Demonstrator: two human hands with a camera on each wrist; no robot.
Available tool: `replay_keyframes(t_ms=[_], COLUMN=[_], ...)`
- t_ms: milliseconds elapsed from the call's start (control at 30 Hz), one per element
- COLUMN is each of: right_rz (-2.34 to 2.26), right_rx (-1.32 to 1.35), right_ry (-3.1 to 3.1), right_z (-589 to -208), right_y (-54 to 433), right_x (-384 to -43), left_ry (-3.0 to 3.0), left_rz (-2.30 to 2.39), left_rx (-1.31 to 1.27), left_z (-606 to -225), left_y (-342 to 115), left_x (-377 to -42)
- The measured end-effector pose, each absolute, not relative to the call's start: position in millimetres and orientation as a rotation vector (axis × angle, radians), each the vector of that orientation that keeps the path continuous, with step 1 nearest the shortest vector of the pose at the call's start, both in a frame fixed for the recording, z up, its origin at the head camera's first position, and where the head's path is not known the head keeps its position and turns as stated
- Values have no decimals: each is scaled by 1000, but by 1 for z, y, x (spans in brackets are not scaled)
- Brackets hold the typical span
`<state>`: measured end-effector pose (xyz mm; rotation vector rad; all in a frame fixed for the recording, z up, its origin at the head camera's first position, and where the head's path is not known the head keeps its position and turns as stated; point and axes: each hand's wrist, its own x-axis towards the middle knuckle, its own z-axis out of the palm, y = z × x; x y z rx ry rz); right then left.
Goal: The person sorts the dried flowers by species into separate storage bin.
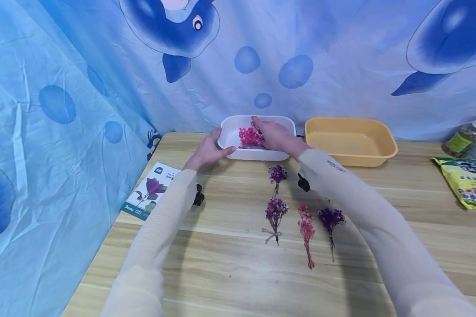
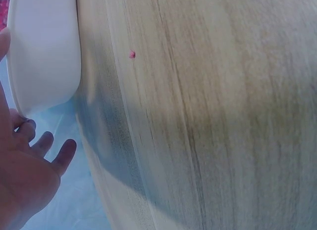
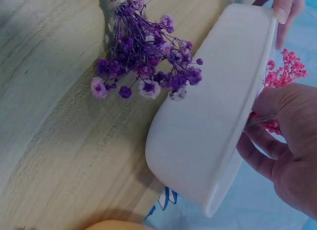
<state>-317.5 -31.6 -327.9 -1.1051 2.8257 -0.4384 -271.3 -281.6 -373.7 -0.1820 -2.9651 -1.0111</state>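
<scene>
Pink flowers (image 1: 248,137): in white tub (image 1: 258,155) | right of spread left hand (image 1: 207,152) | pinched by right hand (image 1: 278,135)

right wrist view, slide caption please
Right hand holds pink flowers at a white tub, purple flowers on the table nearby.

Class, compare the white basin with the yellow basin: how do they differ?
The white basin looks smaller than the yellow basin. Pink flowers show within the white basin's rim; none show in the yellow basin. Both are open-topped, with rounded corners.
</scene>
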Motion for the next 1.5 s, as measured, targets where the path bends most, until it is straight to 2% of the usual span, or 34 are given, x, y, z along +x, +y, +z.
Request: replay_keyframes(t_ms=[467,800,933,1100,1333,1500], right_rz=[-521,-919,-1102,-1186,-1172,-1161], right_rx=[-1073,-1144,-1020,-836,-764,-724], right_ry=[2814,2867,2810,2729,2723,2737], right_z=[-338,-330,-327,-325,-329,-342], right_y=[-25,15,39,69,97,108], right_x=[-311,-287,-258,-207,-133,-93], left_ry=[-2984,-2972,-2969,-2974,-2984,-2993], left_rz=[-1017,-1076,-1087,-1074,-1062,-1031], left_rx=[-183,-189,-187,-193,-185,-191], left_z=[-380,-378,-374,-371,-373,-372], left_y=[-275,-276,-276,-277,-280,-281], left_x=[-270,-270,-271,-273,-273,-275])
